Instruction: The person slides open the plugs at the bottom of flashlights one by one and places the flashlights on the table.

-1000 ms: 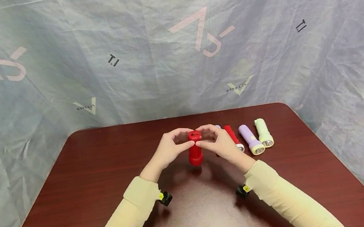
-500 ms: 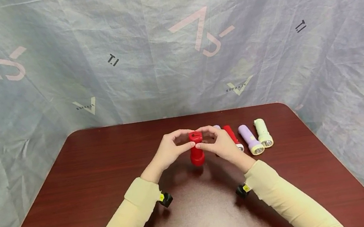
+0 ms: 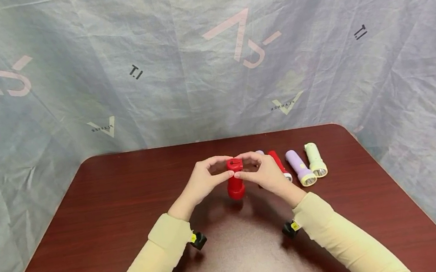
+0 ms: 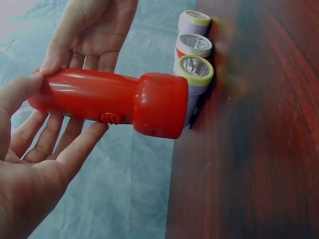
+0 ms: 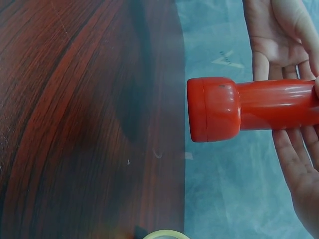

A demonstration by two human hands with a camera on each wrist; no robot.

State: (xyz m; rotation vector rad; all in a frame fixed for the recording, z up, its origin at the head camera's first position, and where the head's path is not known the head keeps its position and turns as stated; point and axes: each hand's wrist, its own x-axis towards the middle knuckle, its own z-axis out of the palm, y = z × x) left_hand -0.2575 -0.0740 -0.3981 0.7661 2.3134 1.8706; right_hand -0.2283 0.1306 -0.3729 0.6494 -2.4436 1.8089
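A red flashlight (image 3: 236, 189) is held upright above the table, with its wide head pointing down. My left hand (image 3: 202, 179) pinches its tail end from the left, thumb on the near side and fingers behind. From the right, my right hand (image 3: 265, 172) grips the same end, and the two thumb tips nearly meet in front. A ridged slide switch (image 4: 111, 118) shows on the barrel in the left wrist view. The right wrist view has the flashlight's smooth head (image 5: 214, 109) in full, while its tail is cut off by the frame edge.
Right of my hands lie a red flashlight with a white head (image 3: 276, 161), a lilac one (image 3: 298, 164) and a pale green one (image 3: 315, 159). Another lilac one (image 3: 260, 152) is mostly hidden behind my right hand. A grey cloth (image 3: 190, 65) hangs behind the brown table (image 3: 91, 249).
The held red flashlight has shifted very slightly to the right. Both hands keep the same hold, and the other flashlights have stayed in place.
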